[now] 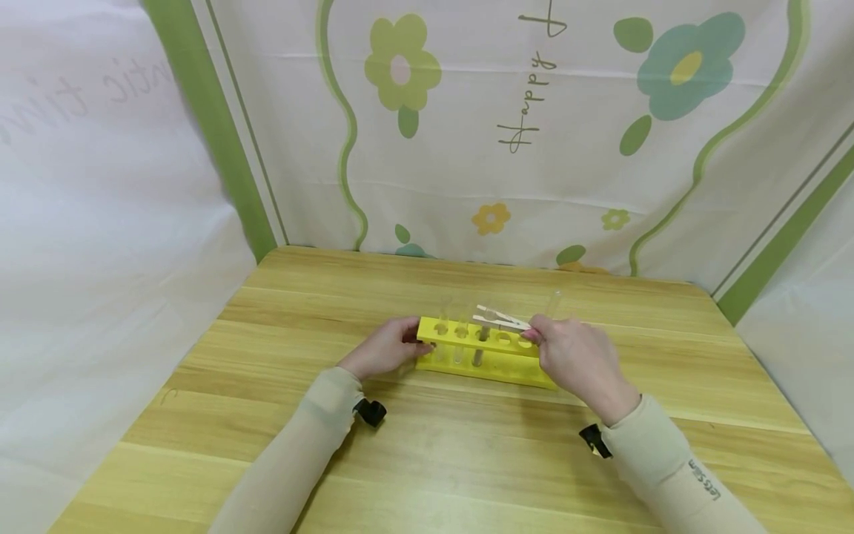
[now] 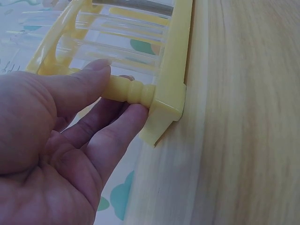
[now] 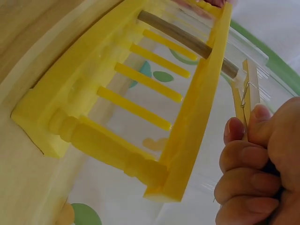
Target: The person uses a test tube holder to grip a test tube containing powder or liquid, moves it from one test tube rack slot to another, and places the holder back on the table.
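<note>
A yellow test tube rack stands on the table in the head view. My left hand grips its left end post, thumb on one side and fingers on the other. In the rack's middle hole sits a test tube with grey-brown contents. My right hand holds a wooden test tube clamp with a wire spring, thumb and forefinger pinching it. The clamp's tips are around the upper end of that tube, above the rack. Clear test tubes stand in the holes near my left hand.
Another clear tube rises behind my right hand. Yellow pegs line the back of the rack. The wooden table ends at a white flower-printed cloth hanging behind it.
</note>
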A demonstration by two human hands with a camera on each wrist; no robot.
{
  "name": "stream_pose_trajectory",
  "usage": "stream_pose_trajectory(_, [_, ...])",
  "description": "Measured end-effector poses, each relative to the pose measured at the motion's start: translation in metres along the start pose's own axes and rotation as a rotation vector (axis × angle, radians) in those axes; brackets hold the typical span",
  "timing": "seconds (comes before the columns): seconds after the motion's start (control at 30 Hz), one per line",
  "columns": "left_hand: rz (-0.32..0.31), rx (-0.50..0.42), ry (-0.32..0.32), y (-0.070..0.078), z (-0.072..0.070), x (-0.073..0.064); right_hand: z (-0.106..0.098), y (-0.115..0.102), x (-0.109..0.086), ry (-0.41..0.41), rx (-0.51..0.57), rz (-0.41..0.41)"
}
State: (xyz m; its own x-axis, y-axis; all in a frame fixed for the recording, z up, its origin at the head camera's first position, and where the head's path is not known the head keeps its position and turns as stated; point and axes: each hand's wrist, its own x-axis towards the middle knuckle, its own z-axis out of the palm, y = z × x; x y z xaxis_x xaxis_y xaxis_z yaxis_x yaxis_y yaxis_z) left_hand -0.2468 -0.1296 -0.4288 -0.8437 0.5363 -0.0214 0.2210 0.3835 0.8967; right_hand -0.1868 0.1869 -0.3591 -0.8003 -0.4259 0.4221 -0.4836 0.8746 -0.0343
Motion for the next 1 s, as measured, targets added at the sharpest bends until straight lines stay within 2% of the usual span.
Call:
stream_pose_trajectory(0.4, [-0.002, -0.003, -0.004, -0.0002, 0.0001, 0.0002, 0.0035, -0.0037, -0.0036, -0.055, -0.015, -0.001])
stream_pose_trajectory(0.6, [-0.005, -0.005, -0.004, 0.0016, -0.0001, -0.0004, 0.004, -0.0062, -0.0044, -0.105, 0.011, 0.012])
stream_pose_trajectory(1.0, [0.002, -0.009, -0.003, 0.0007, -0.0001, 0.0005, 0.0037, -0.0082, -0.0067, -0.132, 0.038, 0.039])
